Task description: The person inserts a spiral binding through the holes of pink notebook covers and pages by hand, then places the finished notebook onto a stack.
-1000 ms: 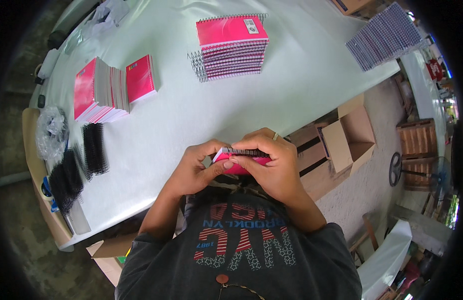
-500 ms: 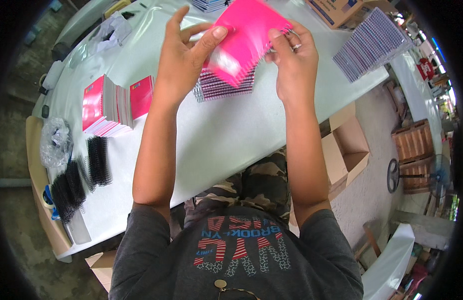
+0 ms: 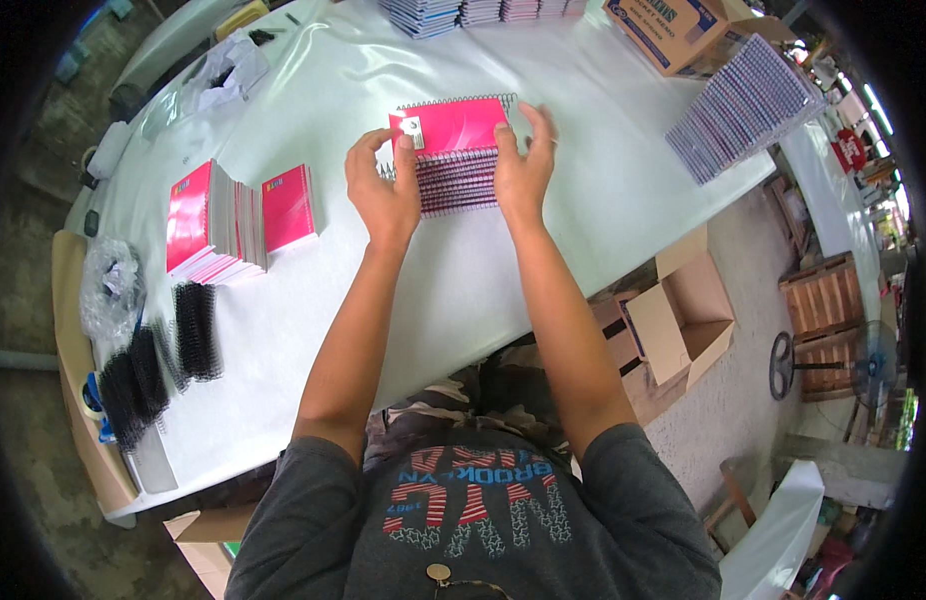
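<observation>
A pink wire-bound notebook [image 3: 458, 125] lies on top of a stack of spiral notebooks [image 3: 461, 185], its wire binding along the far edge. My left hand [image 3: 385, 195] grips its left side, thumb on the cover near a small white patch. At the right end, my right hand [image 3: 526, 180] holds it with the thumb on the cover, and a finger stands off from the edge. The fingers below both sides are partly hidden. The stack's wire bindings face me in rows.
Left are pink-covered pads [image 3: 188, 215], black wire binding combs [image 3: 195, 330] and a clear plastic bag [image 3: 113, 285]. More notebook stacks [image 3: 423, 18] stand at the far edge. A notebook pile [image 3: 743, 110] and carton [image 3: 668, 35] sit right; an open box [image 3: 683, 320] is below the table.
Both hands have come down and nearer with the pink notebook, which was raised and tilted above the stack. It now lies flat on the stack, its wire edge turned to the far side.
</observation>
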